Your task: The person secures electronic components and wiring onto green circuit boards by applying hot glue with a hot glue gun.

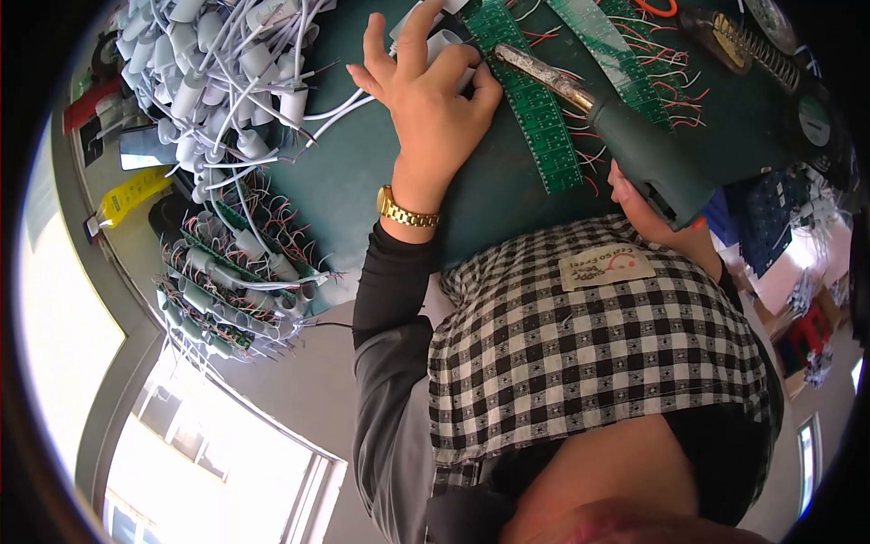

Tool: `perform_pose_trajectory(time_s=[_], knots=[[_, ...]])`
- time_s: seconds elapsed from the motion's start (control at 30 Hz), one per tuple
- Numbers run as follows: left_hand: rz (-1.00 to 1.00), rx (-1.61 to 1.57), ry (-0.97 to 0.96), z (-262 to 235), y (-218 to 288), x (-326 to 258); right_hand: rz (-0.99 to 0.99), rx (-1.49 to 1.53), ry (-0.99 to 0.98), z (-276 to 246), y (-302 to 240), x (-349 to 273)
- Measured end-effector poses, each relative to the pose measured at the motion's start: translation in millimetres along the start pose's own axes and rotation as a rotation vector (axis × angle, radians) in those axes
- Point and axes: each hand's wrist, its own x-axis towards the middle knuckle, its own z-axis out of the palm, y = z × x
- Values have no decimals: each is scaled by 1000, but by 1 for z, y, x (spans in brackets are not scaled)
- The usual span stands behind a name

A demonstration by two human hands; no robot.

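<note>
My left hand [439, 104] is closed, thumb and forefinger pinched around a white cylindrical lamp holder [444, 42] at the edge of a green circuit board strip [535, 122]. The fingers partly hide the holder; its other fingers are raised. My right hand [648, 213] grips a soldering iron [643, 150] with a dark green handle, which covers most of the fingers. The iron's worn metal tip reaches over the strip, close to my left fingertips. Whether it touches the board, I cannot tell. Short red and white wires stick out along the strip's right edge.
A second green board strip [607, 50] with wires lies to the right. White lamp holders with cables [213, 86] are heaped at the left, above stacked wired boards [213, 290]. A coiled iron stand [766, 59] is at the far right; a yellow bottle [131, 198] lies left.
</note>
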Motion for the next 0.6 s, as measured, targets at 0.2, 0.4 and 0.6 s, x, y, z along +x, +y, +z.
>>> perform_pose_trajectory(time_s=[0.2,0.4,0.6], knots=[[-56,-97,18,0,0,-5,19,-24,-25,0,1,0],[-63,-102,17,-5,10,5,-118,145,28,-9,-7,0],[-97,-177,40,-1,3,-3,30,276,124,-5,-25,2]])
